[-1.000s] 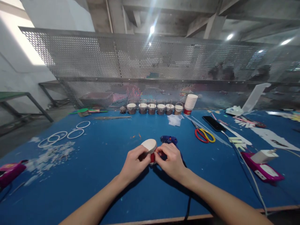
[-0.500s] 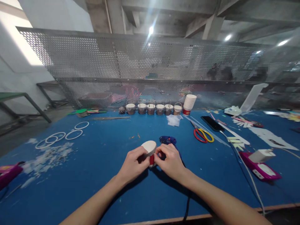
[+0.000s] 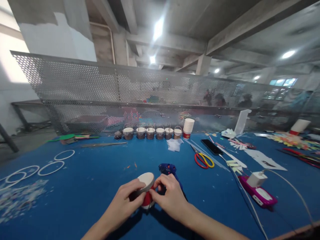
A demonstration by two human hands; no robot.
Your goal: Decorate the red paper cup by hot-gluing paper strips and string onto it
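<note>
A small paper cup (image 3: 147, 200) with a red side and a white round top stands tilted between my hands, low over the blue table. My left hand (image 3: 126, 198) is closed around its left side, fingers at the white top and thumb on the red part. On the right side, the fingertips and thumb of my right hand (image 3: 170, 195) pinch at the cup's edge; whatever fine piece may lie between them is hidden. Just behind my right hand lies a dark blue glue gun (image 3: 167, 167), partly covered by that hand.
Along the perforated metal screen (image 3: 100, 90) stand several grey-wrapped cups (image 3: 150, 134) and a stack of white cups (image 3: 188, 126). Scissors (image 3: 203, 160), a phone (image 3: 212, 146) and a magenta power strip (image 3: 260, 195) with cables lie right. White rings (image 3: 51, 167) and scraps lie left.
My view has tilted up and turned right, so the table things appear lower and further left. Both hands stay on the cup, which shows more of its red side.
</note>
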